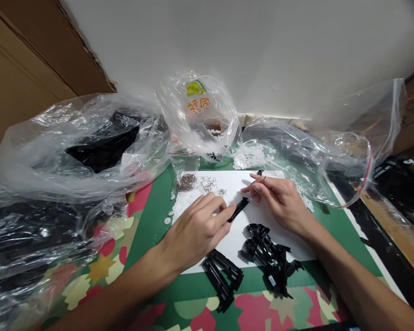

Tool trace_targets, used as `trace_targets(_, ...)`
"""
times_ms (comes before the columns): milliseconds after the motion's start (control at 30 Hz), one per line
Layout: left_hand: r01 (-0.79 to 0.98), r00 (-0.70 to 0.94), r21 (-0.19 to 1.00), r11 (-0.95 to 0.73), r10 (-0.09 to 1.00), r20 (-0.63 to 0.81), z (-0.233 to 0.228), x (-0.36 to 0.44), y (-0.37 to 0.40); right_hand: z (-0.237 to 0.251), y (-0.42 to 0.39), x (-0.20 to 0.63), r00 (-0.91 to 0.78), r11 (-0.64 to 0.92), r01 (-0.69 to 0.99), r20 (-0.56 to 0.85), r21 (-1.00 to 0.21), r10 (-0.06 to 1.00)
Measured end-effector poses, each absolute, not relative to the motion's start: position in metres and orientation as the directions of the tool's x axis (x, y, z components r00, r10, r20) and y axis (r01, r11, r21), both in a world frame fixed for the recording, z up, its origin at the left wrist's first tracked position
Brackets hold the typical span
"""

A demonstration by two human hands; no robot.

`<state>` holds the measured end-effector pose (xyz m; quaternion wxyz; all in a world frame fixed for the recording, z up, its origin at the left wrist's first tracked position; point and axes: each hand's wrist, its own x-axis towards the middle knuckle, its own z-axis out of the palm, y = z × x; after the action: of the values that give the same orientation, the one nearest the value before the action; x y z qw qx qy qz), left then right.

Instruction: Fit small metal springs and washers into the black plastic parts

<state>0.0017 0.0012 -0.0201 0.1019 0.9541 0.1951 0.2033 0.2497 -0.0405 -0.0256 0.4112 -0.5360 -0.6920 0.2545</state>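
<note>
My left hand (207, 223) is closed on a narrow black plastic part (239, 209), which sticks out from its fingertips over a white sheet (236, 181). To the right, my right hand (278, 197) pinches a thin metal tool (254, 195), its tip close to the far end of that part. Whether the tip touches it I cannot tell. Beyond my left hand lie small thin metal wire pieces (207, 184), some loose and some in a dense heap (186, 182). Nearer me are a pile of black plastic parts (267, 253) and a few long black parts (221, 280).
A large clear bag (37, 151) with black contents lies at the left. A printed plastic bag (198, 105) stands at the back, beside white pieces (251, 156). Another clear bag (296, 147) spreads to the right. White discs (167, 221) dot the green surface (148, 234).
</note>
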Motion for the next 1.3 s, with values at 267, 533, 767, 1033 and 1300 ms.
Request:
trace_targets(267, 0.339, 0.842, 0.300, -0.892, 0.430, 0.325, -0.0236, 0.0002, 0.0003, -0.0248, -0.0401, 0.2474, -0.102, 0.323, 0.574, 0.325, -0.753, 0.940)
trace_targets(533, 0.336, 0.839, 0.311, -0.889, 0.432, 0.330, -0.0233, 0.0018, 0.0005, -0.0226, -0.0413, 0.2455, -0.102, 0.304, 0.552, 0.299, -0.776, 0.949)
trace_targets(767, 0.322, 0.842, 0.297, -0.899, 0.416, 0.345, -0.0265, 0.0003, 0.0027, -0.0249, -0.0428, 0.2429, -0.105, 0.316, 0.586, 0.317, -0.746, 0.943)
trace_targets(1033, 0.301, 0.855, 0.355, -0.885, 0.416, 0.310, -0.0257, 0.0028, 0.0044, -0.0271, -0.0424, 0.2454, -0.157, 0.363, 0.641, 0.347, -0.677, 0.924)
trace_targets(1300, 0.314, 0.852, 0.432, -0.845, 0.452, 0.264, -0.0226, 0.0010, 0.0054, -0.0315, -0.0438, 0.2404, -0.273, 0.481, 0.621, 0.405, -0.618, 0.873)
